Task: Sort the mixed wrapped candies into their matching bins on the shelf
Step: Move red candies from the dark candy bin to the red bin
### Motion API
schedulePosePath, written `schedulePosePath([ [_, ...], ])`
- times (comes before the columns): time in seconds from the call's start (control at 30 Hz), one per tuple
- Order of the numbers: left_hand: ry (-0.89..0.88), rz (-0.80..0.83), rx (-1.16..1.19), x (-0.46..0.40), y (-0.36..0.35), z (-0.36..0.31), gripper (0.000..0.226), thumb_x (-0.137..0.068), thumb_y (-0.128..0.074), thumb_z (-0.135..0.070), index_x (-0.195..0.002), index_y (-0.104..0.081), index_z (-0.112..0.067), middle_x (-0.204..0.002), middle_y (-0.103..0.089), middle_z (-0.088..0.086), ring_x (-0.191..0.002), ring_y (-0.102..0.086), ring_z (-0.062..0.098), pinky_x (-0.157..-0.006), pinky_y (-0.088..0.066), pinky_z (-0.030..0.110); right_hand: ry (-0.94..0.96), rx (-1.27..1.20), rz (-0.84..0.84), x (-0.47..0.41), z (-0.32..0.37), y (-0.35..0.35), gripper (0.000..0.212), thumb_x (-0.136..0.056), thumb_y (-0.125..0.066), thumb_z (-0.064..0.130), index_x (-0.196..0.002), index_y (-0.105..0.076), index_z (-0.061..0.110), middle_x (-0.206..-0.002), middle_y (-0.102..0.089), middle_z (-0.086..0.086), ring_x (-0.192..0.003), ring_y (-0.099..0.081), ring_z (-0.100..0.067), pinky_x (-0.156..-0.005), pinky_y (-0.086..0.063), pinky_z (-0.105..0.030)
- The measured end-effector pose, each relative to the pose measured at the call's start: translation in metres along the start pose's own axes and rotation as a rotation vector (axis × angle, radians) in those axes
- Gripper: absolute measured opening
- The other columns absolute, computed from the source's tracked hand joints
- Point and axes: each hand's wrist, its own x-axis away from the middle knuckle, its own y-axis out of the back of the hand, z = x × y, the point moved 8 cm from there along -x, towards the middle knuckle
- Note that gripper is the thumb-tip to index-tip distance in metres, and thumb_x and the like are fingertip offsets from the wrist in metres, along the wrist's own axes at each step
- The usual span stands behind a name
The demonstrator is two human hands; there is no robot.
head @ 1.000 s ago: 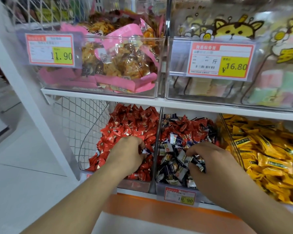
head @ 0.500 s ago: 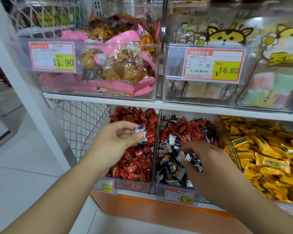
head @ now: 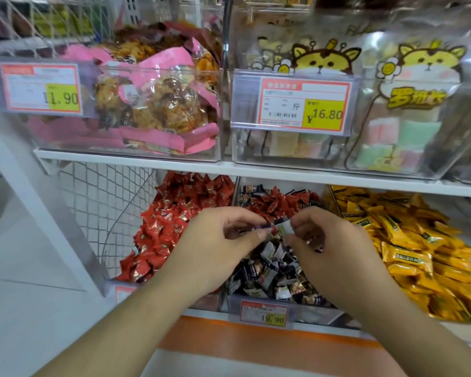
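On the lower shelf a left bin holds red wrapped candies (head: 172, 221). The middle bin (head: 259, 303) holds dark-and-white wrapped candies (head: 269, 270) at the front and red ones (head: 280, 202) at the back. My left hand (head: 215, 240) and my right hand (head: 326, 240) meet above the middle bin. Between their fingertips is a small white-and-dark candy (head: 279, 227) with a bit of red wrapper beside it. Both hands pinch at it; which hand carries it I cannot tell. My right hand also seems to hold dark candies in its curled fingers.
Yellow wrapped candies (head: 408, 246) fill the right bin. The upper shelf (head: 229, 168) carries clear bins of pink snack bags (head: 158, 104) and cat-printed marshmallow bags (head: 408, 104), with price tags in front. A white wire side panel (head: 106, 202) closes the shelf at the left.
My left hand lifted a white-and-dark candy out of the red bin and carried it right, over the middle bin. My right hand rose from the dark candies to meet it.
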Motion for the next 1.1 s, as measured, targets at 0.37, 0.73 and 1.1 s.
schedulePosePath([
  [0.37, 0.111, -0.208, -0.265, -0.018, 0.055, 0.075, 0.025, -0.095, -0.071, -0.014, -0.110, -0.071, -0.034, -0.100, -0.069, -0.019, -0.097, -0.063, -0.005, -0.093, -0.053, 0.020, 0.158, 0.098, 0.205, 0.015, 0.036, -0.032, 0.064, -0.100, -0.060, 0.026, -0.152, -0.030, 0.047, -0.156, -0.033, 0.026, -0.133, -0.043, 0.002, -0.106, -0.032, -0.012],
  [0.73, -0.019, -0.014, -0.460, -0.032, 0.016, 0.101, 0.025, -0.086, -0.074, -0.016, -0.104, -0.077, -0.032, -0.107, -0.071, -0.010, -0.095, -0.066, 0.010, -0.089, -0.056, 0.033, 0.294, 0.162, 0.324, 0.022, 0.053, -0.080, 0.077, -0.095, -0.060, 0.021, -0.156, -0.025, 0.051, -0.156, -0.007, 0.046, -0.134, -0.003, 0.032, -0.104, -0.010, 0.006],
  [1.1, 0.181, -0.053, -0.674, -0.003, 0.084, 0.071, 0.036, -0.091, -0.071, -0.017, -0.114, -0.069, -0.045, -0.107, -0.066, -0.016, -0.093, -0.065, 0.010, -0.085, -0.059, 0.035, 0.305, 0.155, 0.334, 0.022, 0.051, -0.077, 0.077, -0.097, -0.061, 0.017, -0.156, -0.025, 0.050, -0.156, -0.009, 0.045, -0.145, -0.011, 0.019, -0.110, -0.010, 0.001],
])
